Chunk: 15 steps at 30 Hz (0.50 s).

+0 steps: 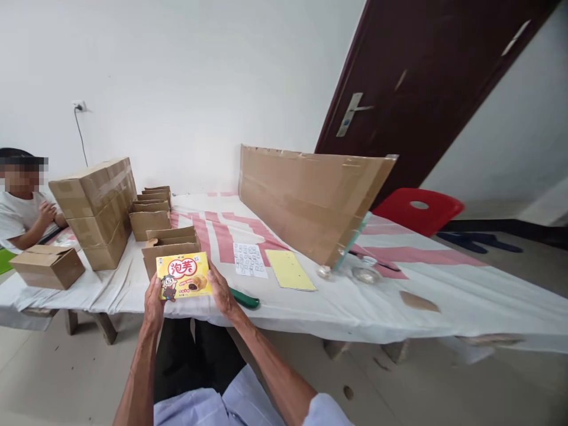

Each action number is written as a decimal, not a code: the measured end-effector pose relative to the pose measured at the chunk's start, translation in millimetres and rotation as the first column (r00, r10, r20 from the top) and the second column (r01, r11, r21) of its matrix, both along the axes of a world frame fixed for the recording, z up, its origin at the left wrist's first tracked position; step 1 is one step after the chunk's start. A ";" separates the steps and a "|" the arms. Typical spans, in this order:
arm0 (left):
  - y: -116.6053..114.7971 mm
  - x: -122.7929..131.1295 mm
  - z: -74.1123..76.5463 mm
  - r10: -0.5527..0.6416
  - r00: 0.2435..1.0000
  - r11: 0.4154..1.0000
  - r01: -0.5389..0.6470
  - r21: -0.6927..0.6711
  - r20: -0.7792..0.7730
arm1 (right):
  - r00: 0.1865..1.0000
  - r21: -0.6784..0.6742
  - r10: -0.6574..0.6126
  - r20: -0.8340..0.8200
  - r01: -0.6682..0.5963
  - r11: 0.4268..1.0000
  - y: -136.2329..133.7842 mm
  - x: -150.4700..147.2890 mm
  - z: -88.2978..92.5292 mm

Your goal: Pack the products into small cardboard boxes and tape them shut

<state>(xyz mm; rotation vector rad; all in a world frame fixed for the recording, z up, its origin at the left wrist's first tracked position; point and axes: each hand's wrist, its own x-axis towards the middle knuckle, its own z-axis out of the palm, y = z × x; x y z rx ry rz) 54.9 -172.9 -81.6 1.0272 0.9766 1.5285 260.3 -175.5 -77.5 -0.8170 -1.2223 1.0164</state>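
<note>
I hold a small yellow snack box point(183, 276) with red lettering and a cartoon figure, face up, in front of me at the table's near edge. My left hand point(153, 305) grips its left side and my right hand point(221, 289) grips its right side, fingers wrapped round the edges. Just behind the box stands an open brown carton point(171, 245). A green-handled tool point(244, 298) lies on the cloth beside my right hand.
A white and red cloth covers the table point(337, 302). Stacked brown cartons point(95, 207) stand at left, a large cardboard sheet point(310, 198) leans at centre. A printed sheet point(249, 259) and yellow paper point(289, 270) lie nearby. Another person point(22, 207) sits far left. A red stool point(417, 210) stands right.
</note>
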 end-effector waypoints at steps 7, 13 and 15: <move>-5.7 -5.6 -3.0 0.031 0.999 0.999 -0.031 -0.024 0.019 | 0.994 -0.036 0.089 0.065 -0.087 0.996 5.3 -7.6 -7.7; -20.6 -8.0 -34.4 0.089 0.996 0.983 -0.083 -0.165 0.028 | 0.996 -0.173 0.088 0.023 -0.083 0.981 -1.3 -19.7 -50.7; -22.8 -9.5 -37.2 0.100 0.994 0.977 -0.091 -0.192 0.035 | 0.996 -0.198 0.089 0.009 -0.085 0.977 -2.2 -22.2 -56.8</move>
